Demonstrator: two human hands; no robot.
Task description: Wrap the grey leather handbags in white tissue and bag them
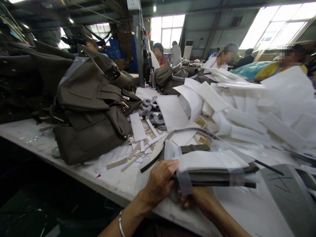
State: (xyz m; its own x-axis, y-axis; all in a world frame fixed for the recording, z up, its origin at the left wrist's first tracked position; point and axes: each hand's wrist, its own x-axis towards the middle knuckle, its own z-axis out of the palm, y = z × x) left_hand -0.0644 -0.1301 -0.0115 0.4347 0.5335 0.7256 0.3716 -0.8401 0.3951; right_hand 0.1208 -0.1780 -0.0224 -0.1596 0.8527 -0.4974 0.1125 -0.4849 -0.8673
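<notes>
My left hand (160, 182) is closed on the near end of a grey-green leather strap bundle (217, 176) that lies on the worktable (111, 181), its fingers curled over the edge. My right hand (197, 199) sits under the same end, pinching a strip of clear tape or film (184, 182) that hangs from it. White paper and clear plastic (209, 159) cover the top of the bundle. A dark strap (153, 161) curves away behind my left hand.
Grey-green handbags (91, 108) are piled at the left. Cardboard and paper scraps (140, 144) and tape rolls (154, 113) litter the middle. White foam sheets (247, 108) heap at the right. A dark panel (286, 191) lies lower right. Several people work at the far side.
</notes>
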